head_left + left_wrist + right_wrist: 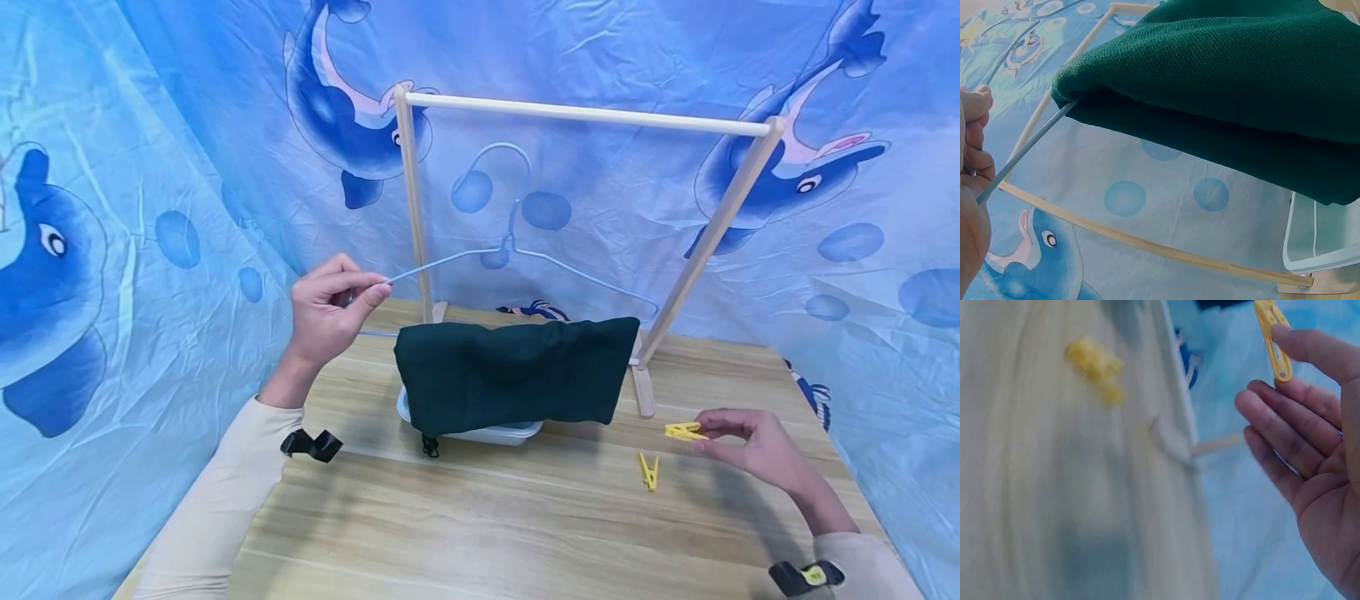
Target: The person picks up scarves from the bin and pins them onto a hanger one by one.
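My left hand (330,308) pinches the left shoulder of a light blue wire hanger (457,255), holding it up in front of the rack. Over the hanger's lower bar hangs a folded dark green cloth (517,375); in the left wrist view the bar runs out of the fold of the green cloth (1222,87) toward the left hand (975,150). At the right, my right hand (757,450) pinches a yellow clothespin (684,431) between thumb and fingers. Another yellow clothespin (649,472) lies on the table just left of that hand.
A wooden rack with a white top rod (585,112) stands behind the cloth. Beneath the cloth sits a pale plastic basin (510,434), mostly covered. A small black cord (430,447) shows by its front edge. Blue dolphin-print curtains (600,50) surround the wooden table (480,517).
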`<state>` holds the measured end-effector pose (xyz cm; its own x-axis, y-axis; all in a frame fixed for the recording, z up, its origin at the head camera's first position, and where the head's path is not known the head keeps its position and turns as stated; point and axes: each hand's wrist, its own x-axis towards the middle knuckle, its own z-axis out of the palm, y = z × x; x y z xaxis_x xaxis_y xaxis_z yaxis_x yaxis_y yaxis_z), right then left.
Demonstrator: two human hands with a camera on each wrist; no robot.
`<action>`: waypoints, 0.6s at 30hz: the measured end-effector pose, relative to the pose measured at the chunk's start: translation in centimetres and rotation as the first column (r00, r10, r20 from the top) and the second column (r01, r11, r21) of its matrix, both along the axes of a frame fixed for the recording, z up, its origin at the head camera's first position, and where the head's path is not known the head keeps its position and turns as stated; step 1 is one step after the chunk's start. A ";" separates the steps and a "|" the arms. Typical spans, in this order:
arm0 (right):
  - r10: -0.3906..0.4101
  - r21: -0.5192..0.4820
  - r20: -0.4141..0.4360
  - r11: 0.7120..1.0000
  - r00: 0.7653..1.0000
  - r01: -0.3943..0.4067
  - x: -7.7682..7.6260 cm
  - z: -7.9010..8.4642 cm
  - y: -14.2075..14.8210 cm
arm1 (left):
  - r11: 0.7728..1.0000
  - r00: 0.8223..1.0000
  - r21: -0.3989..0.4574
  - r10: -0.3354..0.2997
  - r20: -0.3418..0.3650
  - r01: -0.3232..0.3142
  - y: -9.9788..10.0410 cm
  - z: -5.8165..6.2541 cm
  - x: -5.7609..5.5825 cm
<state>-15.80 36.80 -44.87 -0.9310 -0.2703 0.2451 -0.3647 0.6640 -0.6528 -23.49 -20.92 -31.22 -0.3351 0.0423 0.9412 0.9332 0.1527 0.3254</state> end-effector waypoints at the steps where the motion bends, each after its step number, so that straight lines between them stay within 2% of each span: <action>1: 0.002 0.004 -0.019 1.000 1.000 -0.002 0.0 0.5 -0.5 | 1.000 1.000 -0.002 0.001 0.001 -0.001 0.0 0.0 0.0; 6: 0.006 0.009 -0.058 1.000 0.998 -0.006 -0.2 2.7 -2.7 | 1.000 1.000 -0.011 0.011 0.006 -0.011 0.0 0.0 0.1; 11: 0.023 0.033 -0.114 0.999 0.993 -0.019 -0.8 3.6 -4.1 | 1.000 1.000 -0.018 0.014 0.009 -0.013 0.2 0.0 0.3; 18: 0.092 0.036 -0.227 0.996 0.970 -0.086 -1.6 5.2 -6.2 | 1.000 1.000 -0.026 0.015 0.020 -0.015 0.3 0.0 0.3</action>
<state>-17.43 30.65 -39.63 -0.8234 -0.3588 0.4397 -0.5602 0.6378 -0.5286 -23.18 -20.57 -31.17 -0.3549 0.0614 0.9329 0.9239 0.1754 0.3399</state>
